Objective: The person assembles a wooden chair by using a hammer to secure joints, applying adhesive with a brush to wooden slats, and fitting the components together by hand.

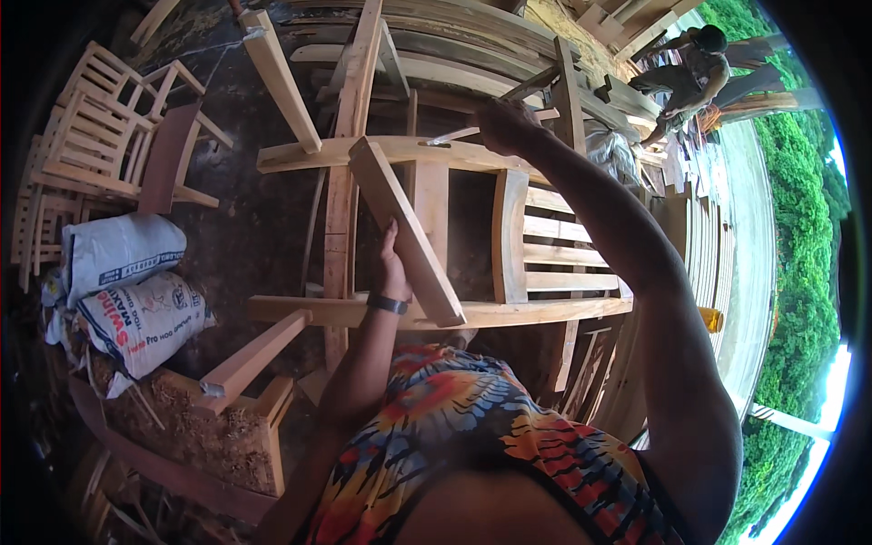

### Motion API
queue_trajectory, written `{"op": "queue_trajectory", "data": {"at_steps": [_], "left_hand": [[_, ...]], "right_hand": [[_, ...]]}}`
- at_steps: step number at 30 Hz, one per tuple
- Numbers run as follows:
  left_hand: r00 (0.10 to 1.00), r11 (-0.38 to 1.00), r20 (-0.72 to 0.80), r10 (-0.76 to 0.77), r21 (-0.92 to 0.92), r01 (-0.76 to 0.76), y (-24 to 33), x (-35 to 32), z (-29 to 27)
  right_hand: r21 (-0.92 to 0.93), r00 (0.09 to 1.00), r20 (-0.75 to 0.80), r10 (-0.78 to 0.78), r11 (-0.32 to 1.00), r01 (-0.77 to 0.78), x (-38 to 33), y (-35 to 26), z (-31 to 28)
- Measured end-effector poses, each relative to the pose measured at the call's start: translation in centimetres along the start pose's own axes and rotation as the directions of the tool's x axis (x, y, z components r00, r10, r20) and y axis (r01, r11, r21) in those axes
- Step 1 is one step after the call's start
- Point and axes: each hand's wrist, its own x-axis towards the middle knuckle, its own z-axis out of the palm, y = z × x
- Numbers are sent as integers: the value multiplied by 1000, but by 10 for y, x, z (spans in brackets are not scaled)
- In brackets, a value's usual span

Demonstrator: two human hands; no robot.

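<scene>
My left hand [392,271], with a dark band at its wrist, grips a flat wooden board [407,234] from its left side. The board slants over the middle of a wooden chair frame [545,313] lying across beams. Farther off, my right hand [509,129] is closed round a slim tool [447,137] with a light grey end, which meets a slot in the frame's far rail [381,148]. The tool's exact kind is hard to make out. Slats [568,255] fill the frame's right part, beside a curved crosspiece [510,236].
Two legs [277,82] [254,361] jut leftward from the frame. Printed sacks [136,309] and slatted wooden pieces [100,136] stand at left. Stacked planks [436,45] lie at the back. Another person [695,77] bends over at far right.
</scene>
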Motion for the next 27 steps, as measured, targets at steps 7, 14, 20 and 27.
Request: {"op": "queue_trajectory", "data": {"at_steps": [7, 14, 20, 27], "left_hand": [[997, 995, -26, 77, 61, -76, -22, 27, 5], [988, 992, -95, 119, 53, -114, -24, 27, 10], [987, 980, -62, 148, 141, -138, -22, 23, 18], [997, 999, -60, 47, -16, -48, -18, 25, 13]], "right_hand": [[-37, 1000, 18, 15, 999, -14, 12, -1, 21], [-28, 1000, -1, -22, 999, 22, -7, -8, -1], [-6, 998, -66, -12, 1000, 11, -13, 18, -1], [-90, 1000, 19, 2, 996, -1, -4, -11, 14]]}}
